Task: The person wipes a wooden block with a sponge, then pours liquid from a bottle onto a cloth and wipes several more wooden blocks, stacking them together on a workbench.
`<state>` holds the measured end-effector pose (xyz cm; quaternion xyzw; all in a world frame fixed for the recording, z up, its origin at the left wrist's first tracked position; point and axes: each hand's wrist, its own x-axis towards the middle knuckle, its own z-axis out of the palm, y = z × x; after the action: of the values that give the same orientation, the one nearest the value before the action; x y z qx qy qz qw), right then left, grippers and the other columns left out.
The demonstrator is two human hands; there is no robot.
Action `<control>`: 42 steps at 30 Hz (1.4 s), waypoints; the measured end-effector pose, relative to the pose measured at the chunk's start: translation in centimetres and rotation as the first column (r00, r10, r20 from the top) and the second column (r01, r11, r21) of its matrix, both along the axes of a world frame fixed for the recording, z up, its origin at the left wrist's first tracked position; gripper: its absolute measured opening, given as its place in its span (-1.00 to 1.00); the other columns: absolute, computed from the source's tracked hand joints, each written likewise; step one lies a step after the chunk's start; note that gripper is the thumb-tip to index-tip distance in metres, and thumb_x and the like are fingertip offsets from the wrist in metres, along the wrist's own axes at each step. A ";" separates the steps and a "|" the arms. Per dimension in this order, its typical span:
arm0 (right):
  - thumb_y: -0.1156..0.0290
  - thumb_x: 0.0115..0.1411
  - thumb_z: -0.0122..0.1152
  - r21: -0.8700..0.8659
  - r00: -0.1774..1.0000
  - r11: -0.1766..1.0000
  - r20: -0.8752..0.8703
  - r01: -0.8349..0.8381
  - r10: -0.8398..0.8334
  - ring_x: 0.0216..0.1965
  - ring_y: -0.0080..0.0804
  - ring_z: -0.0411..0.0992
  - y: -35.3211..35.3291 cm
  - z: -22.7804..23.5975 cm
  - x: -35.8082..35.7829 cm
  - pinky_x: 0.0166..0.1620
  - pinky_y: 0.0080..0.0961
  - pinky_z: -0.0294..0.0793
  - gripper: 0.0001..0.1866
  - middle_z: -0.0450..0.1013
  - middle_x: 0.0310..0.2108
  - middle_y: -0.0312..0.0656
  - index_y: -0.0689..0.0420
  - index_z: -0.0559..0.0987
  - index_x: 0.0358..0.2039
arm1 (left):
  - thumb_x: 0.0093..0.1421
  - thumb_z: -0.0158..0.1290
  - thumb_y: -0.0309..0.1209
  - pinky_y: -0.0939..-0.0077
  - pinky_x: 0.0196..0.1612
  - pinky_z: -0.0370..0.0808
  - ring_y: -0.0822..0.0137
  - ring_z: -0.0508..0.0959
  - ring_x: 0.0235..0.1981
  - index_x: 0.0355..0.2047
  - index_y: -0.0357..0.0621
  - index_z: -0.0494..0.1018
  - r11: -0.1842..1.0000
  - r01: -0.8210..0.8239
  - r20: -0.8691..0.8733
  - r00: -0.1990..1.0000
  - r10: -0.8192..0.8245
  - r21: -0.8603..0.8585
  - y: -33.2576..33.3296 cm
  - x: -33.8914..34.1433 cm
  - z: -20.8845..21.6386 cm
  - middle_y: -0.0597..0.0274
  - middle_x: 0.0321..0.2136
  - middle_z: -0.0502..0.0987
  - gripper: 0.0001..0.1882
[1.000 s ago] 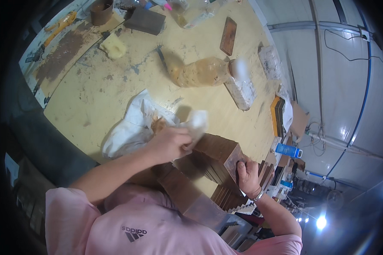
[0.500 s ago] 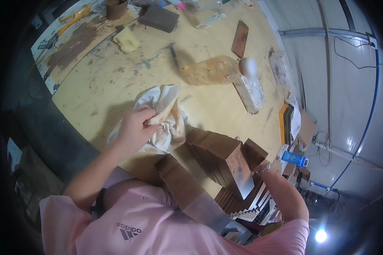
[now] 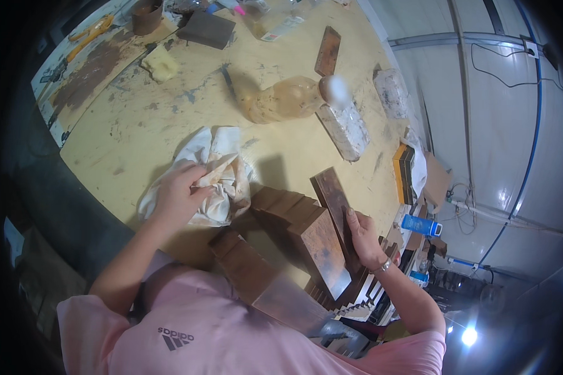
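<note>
My left hand (image 3: pixel 180 192) is closed on a crumpled white cloth (image 3: pixel 222 147) with brown stains, low over the table. In my right hand (image 3: pixel 364 236) is a flat brown rectangular plate (image 3: pixel 333 189), gripped by its long edge with the thumb on its face and held tilted. Just left of that plate stands a row of similar brown plates (image 3: pixel 319 240), packed face to face. Nearer my body is a second row of brown plates (image 3: pixel 247 257). The fingers behind the held plate are hidden.
Beyond my hands lies a yellowish clear plastic bottle (image 3: pixel 284 100), beside a white-wrapped block (image 3: pixel 345 132). A single brown plate (image 3: pixel 328 51) lies farther off. A yellow sponge (image 3: pixel 161 64), dark block (image 3: pixel 206 29) and brown pot (image 3: pixel 147 17) sit far left. A blue bottle (image 3: pixel 418 224) is at right.
My right hand has brought the brown plate up and left, from behind the row's right end to beside its face. The left hand still grips the cloth. The whole view has shifted slightly.
</note>
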<state>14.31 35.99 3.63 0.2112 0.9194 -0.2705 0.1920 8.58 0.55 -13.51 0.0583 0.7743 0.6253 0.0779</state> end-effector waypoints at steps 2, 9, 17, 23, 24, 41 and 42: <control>0.09 0.45 -0.13 -0.070 0.992 0.996 -0.102 0.063 -0.070 -0.44 -0.57 0.21 -2.1 2.2 0.1 -0.34 -0.42 0.32 -0.47 0.28 -0.57 -0.31 0.33 0.43 -0.47 | -0.03 0.23 -0.62 0.51 -0.43 0.35 0.39 0.41 -0.52 -0.26 -0.35 0.48 1.000 0.003 -0.035 0.999 -0.004 -0.031 -0.2 0.1 -0.1 0.20 -0.45 0.39 -0.72; 0.30 0.32 0.16 0.017 0.977 0.986 -0.134 -0.166 0.167 -0.47 -0.62 0.16 -5.2 6.1 3.1 -0.42 -0.56 0.21 -0.66 0.27 -0.56 -0.32 0.28 0.41 -0.50 | -0.02 0.24 -0.56 0.42 -0.35 0.52 0.17 0.55 -0.39 -0.25 -0.27 0.50 0.993 0.021 -0.057 0.998 -0.028 -0.120 -0.3 0.1 0.0 0.12 -0.36 0.48 -0.71; 0.23 0.34 0.06 -0.251 0.997 0.965 -0.027 -0.079 0.075 -0.16 -0.36 0.46 -2.6 4.7 1.2 -0.02 -0.41 0.43 -0.61 0.51 -0.08 -0.09 0.25 0.55 0.01 | 0.00 0.24 -0.53 0.37 -0.33 0.45 0.18 0.50 -0.39 -0.21 -0.28 0.50 0.994 0.035 -0.011 0.999 -0.036 -0.103 -0.7 0.3 0.2 0.12 -0.38 0.45 -0.69; -0.14 0.44 -0.33 -0.447 0.876 0.866 0.482 0.225 0.020 0.15 -0.40 0.32 -1.9 -2.5 -1.9 0.29 -0.42 0.19 -0.28 0.42 0.13 -0.08 0.24 0.40 0.22 | -0.01 0.25 -0.50 0.36 -0.32 0.45 0.15 0.51 -0.38 -0.22 -0.27 0.51 0.991 0.052 -0.073 0.995 -0.062 -0.126 -0.7 0.0 -0.2 0.10 -0.37 0.48 -0.70; -0.15 0.43 -0.34 -0.474 0.858 0.850 0.511 0.230 0.052 0.16 -0.40 0.31 -2.3 -2.8 -1.8 0.29 -0.42 0.18 -0.27 0.41 0.14 -0.08 0.24 0.39 0.22 | -0.01 0.25 -0.50 0.36 -0.32 0.46 0.14 0.52 -0.37 -0.22 -0.26 0.51 0.990 0.053 -0.099 0.993 -0.066 -0.127 -0.6 -0.1 0.0 0.10 -0.37 0.48 -0.70; -0.23 0.41 -0.45 -0.562 0.908 0.827 0.337 -0.019 0.250 0.34 -0.24 0.15 -4.4 -4.0 0.5 0.38 -0.25 0.05 -0.20 0.20 0.33 -0.02 0.19 0.21 0.35 | 0.01 0.23 -0.48 0.34 -0.29 0.46 0.14 0.54 -0.39 -0.24 -0.24 0.52 0.989 -0.003 -0.253 0.967 -0.035 -0.149 -0.7 0.6 -0.9 0.13 -0.37 0.49 -0.73; -0.22 0.41 -0.44 -0.545 0.937 0.833 0.233 -0.094 0.259 0.36 -0.21 0.13 -4.0 -2.7 0.0 0.38 -0.20 0.03 -0.21 0.17 0.35 0.00 0.17 0.20 0.36 | 0.03 0.22 -0.51 0.38 -0.30 0.46 0.21 0.54 -0.39 -0.23 -0.26 0.52 0.996 0.029 -0.153 0.987 -0.041 -0.081 -1.0 0.5 -1.1 0.16 -0.38 0.48 -0.74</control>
<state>14.30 31.99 0.88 0.1021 0.7861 -0.4575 0.4029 9.11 -0.43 -14.61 0.1171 0.8009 0.5864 0.0308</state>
